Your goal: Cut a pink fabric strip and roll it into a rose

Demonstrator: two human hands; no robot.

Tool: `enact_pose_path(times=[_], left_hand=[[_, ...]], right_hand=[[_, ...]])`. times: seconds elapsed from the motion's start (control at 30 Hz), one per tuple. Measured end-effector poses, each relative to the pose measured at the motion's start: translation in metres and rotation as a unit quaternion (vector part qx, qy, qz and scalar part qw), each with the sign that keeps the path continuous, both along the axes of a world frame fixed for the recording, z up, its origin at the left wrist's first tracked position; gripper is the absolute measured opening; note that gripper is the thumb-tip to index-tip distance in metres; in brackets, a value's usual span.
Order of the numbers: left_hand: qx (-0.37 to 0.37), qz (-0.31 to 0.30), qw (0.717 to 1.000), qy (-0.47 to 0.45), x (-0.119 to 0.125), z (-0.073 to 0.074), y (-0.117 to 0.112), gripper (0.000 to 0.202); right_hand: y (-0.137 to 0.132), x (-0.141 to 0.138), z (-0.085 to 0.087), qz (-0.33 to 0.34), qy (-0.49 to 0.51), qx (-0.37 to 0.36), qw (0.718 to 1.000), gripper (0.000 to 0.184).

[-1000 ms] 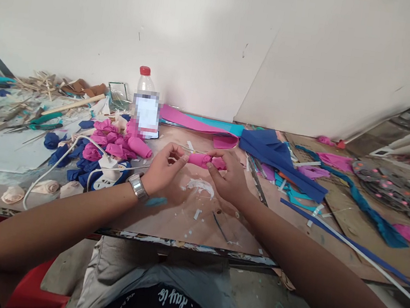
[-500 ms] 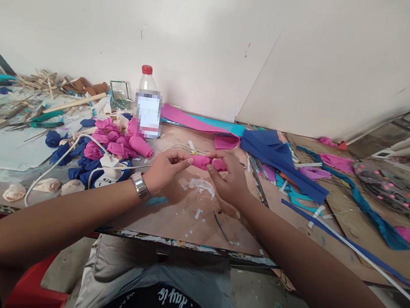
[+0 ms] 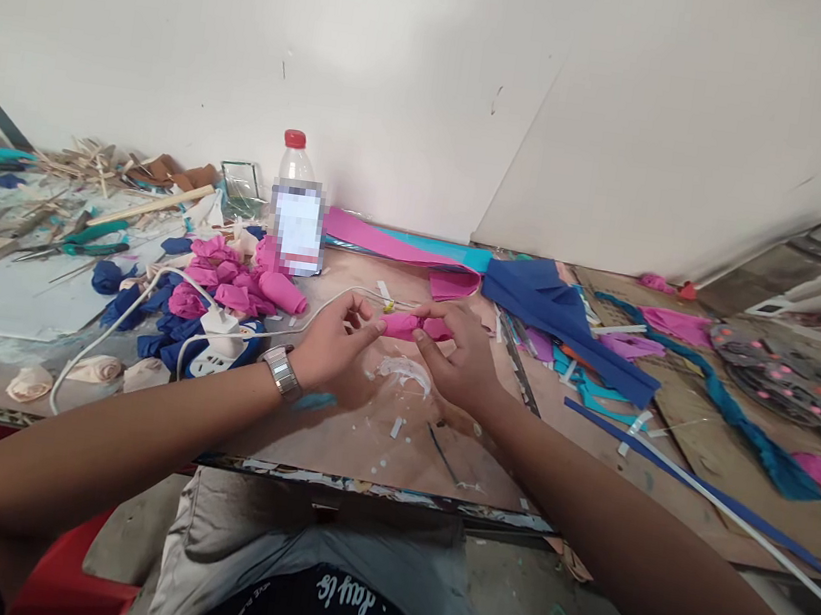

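Observation:
A small rolled piece of pink crepe paper point(image 3: 400, 325) is held level between my two hands, just above the table. My left hand point(image 3: 335, 336) pinches its left end with thumb and fingertips. My right hand point(image 3: 454, 354) grips the right part, thumb in front and fingers behind, so some of the paper is hidden. A heap of pink rosettes point(image 3: 222, 273) lies left of my left hand, with dark blue rosettes point(image 3: 177, 325) around and under it. Several cream rosettes point(image 3: 98, 369) sit nearer the table's front edge.
A red-capped bottle point(image 3: 295, 159) stands behind a blurred phone point(image 3: 297, 230). A white cable runs to a power strip point(image 3: 219, 355). Pink point(image 3: 381, 239) and blue strips point(image 3: 567, 318) lie at the back. Scissors and pliers-like tools point(image 3: 91, 238) and sticks lie left; a grey decorated piece point(image 3: 764, 379) lies right.
My left fingers have shifted slightly and loosened a little at the left end of the pink roll. My right hand and the surroundings look the same.

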State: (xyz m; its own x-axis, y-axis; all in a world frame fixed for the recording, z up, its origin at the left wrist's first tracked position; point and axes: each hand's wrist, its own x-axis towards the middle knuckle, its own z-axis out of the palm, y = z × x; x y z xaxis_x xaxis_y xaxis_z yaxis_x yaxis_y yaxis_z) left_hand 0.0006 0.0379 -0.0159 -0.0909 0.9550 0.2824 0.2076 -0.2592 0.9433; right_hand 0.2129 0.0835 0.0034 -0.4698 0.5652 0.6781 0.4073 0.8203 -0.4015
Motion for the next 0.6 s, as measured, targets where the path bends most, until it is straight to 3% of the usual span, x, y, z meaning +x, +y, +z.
enact_pose_path(times=[0.07, 0.2, 0.33, 0.6], left_hand=[[0.034, 0.008, 0.998, 0.043, 0.000, 0.000, -0.002, 0.029], [0.074, -0.062, 0.992, 0.083, 0.002, 0.003, -0.009, 0.030], [0.069, -0.099, 0.990, 0.070, 0.004, 0.005, -0.012, 0.029], [0.055, -0.112, 0.989, 0.085, 0.003, 0.010, -0.010, 0.029]], right_hand=[[0.000, 0.000, 0.001, 0.014, -0.020, 0.011, 1.000, 0.016], [-0.003, 0.000, 0.001, 0.052, -0.046, 0.016, 0.997, 0.019], [-0.004, 0.000, 0.001, 0.068, -0.048, 0.006, 0.996, 0.017], [-0.005, -0.001, 0.002, 0.076, -0.054, -0.007, 0.996, 0.018]])
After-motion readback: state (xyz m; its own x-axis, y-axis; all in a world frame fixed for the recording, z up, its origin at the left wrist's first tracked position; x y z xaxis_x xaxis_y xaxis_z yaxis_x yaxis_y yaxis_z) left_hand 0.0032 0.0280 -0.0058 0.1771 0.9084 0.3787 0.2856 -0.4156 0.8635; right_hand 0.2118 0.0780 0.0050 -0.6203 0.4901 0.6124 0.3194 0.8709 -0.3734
